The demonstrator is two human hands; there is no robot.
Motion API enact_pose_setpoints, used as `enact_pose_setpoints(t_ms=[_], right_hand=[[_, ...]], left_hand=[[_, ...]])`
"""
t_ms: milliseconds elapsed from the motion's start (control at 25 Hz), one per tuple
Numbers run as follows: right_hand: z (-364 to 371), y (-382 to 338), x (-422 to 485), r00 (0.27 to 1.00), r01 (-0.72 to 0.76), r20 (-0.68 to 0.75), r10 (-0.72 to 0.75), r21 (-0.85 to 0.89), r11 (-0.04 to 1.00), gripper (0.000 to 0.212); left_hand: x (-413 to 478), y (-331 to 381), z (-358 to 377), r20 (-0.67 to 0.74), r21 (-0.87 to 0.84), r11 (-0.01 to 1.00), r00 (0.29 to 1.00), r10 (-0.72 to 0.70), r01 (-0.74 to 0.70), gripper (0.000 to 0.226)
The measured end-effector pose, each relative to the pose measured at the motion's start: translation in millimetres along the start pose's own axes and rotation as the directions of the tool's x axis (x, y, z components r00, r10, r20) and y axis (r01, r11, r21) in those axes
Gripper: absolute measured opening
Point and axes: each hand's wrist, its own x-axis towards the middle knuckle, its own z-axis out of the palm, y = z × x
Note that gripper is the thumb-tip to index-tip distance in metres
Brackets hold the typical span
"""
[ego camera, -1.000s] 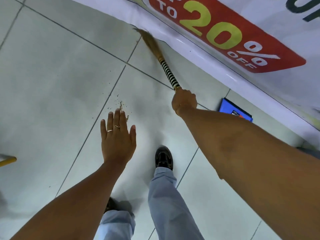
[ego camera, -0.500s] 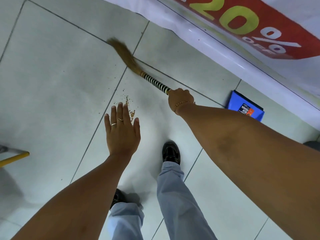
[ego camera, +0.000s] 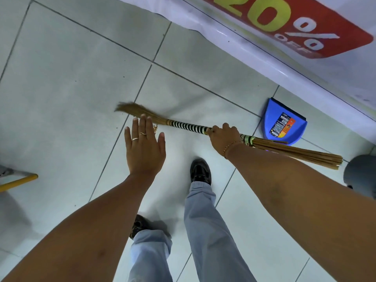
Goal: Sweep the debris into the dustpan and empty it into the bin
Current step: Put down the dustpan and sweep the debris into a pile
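Observation:
My right hand (ego camera: 223, 137) grips a straw hand broom (ego camera: 187, 125) on its black-and-white striped handle. The brush end is blurred and lies low over the floor at the left, and the stick ends fan out to the right. A small pile of brown debris (ego camera: 155, 128) shows on the white tile just past the fingertips of my left hand (ego camera: 143, 145), which is held flat and open above the floor with nothing in it. A blue dustpan (ego camera: 283, 122) with a printed label rests on the floor to the right, near the base of the wall.
A white banner (ego camera: 284, 33) with a red "20% OFF" patch hangs along the wall at the top right. A yellow bar (ego camera: 18, 182) juts in at the left edge. A grey rounded object (ego camera: 361, 176) sits at the right edge. My two feet (ego camera: 200, 169) stand below the broom.
The broom has swung down and left, from the base of the banner to just beyond the debris pile. My left hand has stayed open over the floor. The view has shifted, showing more of the dustpan.

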Motion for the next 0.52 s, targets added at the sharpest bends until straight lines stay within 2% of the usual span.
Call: enact_pose_setpoints(t_ms=[120, 240, 320, 520], right_hand=[[23, 3, -27, 1.000, 0.021, -0.013, -0.021, 0.013, 1.000, 0.048], [47, 11, -64, 0.977, 0.033, -0.210, -0.024, 0.039, 0.999, 0.050], [53, 19, -76, 0.955, -0.003, -0.295, 0.023, 0.067, 0.998, 0.047], [-29, 27, -13, 0.954, -0.089, -0.251, 0.161, 0.274, 0.958, 0.062]], left_hand=[[-18, 0, -1, 0.035, 0.011, 1.000, 0.999, 0.021, -0.021, 0.057], [-36, -1, -6, 0.051, 0.007, 0.999, 0.998, 0.038, -0.038, 0.057], [-42, -4, -13, 0.047, -0.001, 0.999, 0.998, 0.036, -0.036, 0.057], [-20, -17, -23, 0.000, -0.010, 1.000, 1.000, -0.022, 0.022, 0.058]])
